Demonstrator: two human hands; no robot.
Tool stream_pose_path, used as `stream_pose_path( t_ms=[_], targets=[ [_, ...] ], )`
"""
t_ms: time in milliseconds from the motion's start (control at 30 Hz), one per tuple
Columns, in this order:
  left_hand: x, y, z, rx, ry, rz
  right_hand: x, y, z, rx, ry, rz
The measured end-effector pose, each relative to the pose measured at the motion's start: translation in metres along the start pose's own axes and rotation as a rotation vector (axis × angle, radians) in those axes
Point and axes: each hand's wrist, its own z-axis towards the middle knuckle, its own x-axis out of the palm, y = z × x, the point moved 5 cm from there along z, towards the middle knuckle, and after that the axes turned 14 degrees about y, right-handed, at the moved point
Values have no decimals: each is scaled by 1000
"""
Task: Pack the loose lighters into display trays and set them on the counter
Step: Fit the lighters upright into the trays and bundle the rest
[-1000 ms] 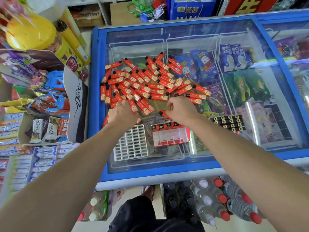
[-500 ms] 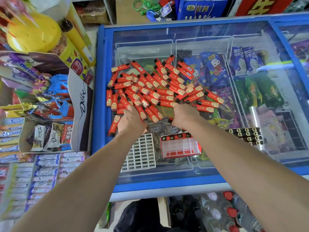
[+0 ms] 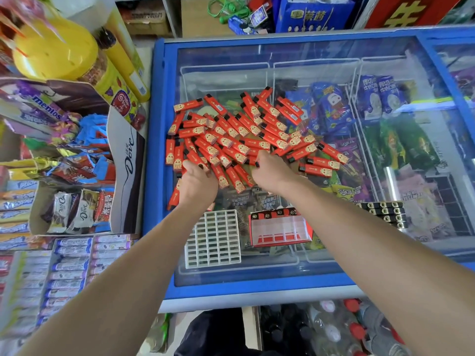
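1. Shop freezer lid (image 3: 257, 281), glass in a blue frame, serves as my work surface; sweets shelves to its left run past the picture's edge.
2. White grid insert (image 3: 213, 238), lying flat, near edge.
3. My left hand (image 3: 196, 185), knuckles up at the pile's near-left edge; fingers hidden, so I cannot tell its grip.
4. Loose red lighters (image 3: 246, 129), heaped mid-lid.
5. My right hand (image 3: 270, 170), fingers curled into the pile; grip unclear.
6. Red display tray (image 3: 280, 231), one filled row.
7. Black lighters (image 3: 383, 214), stacked, partly behind my forearm.
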Motion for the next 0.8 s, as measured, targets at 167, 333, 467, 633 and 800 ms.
stream_pose_path(
  t_ms=[167, 333, 467, 633, 800],
  targets=[
    [-8, -7, 10, 13, -6, -34, 18, 9, 12, 0, 31, 41],
    [-13, -8, 25, -77, -37, 145, 29, 18, 15, 60, -75, -253],
    [-13, -8, 31, -38, 16, 267, 35, 23, 20, 87, -119, -283],
    [-13, -8, 39, 6, 56, 375, 30, 23, 22, 82, -80, -241],
    [-15, -10, 45, 26, 76, 482, 22, 27, 13, 71, -58, -356]
  ],
)
